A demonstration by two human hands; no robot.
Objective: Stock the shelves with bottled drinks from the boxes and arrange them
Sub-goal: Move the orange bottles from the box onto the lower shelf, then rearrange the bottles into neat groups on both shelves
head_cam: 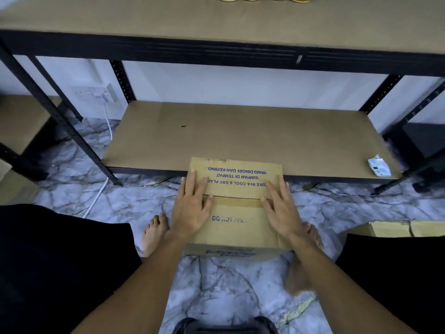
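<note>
Left hand [192, 208] and right hand [281, 209] press straight fingers [195, 186] flat on the closed cardboard box [237, 227]. It is probably heavy and stiff: grip under the side edges outside the fingers.

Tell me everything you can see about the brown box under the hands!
The cardboard box is brown, with blue words on top. Its top flaps are closed, meeting at a seam across the middle. It stands on the marbled floor before the lower shelf. The left hand and right hand lie flat on its top.
</note>
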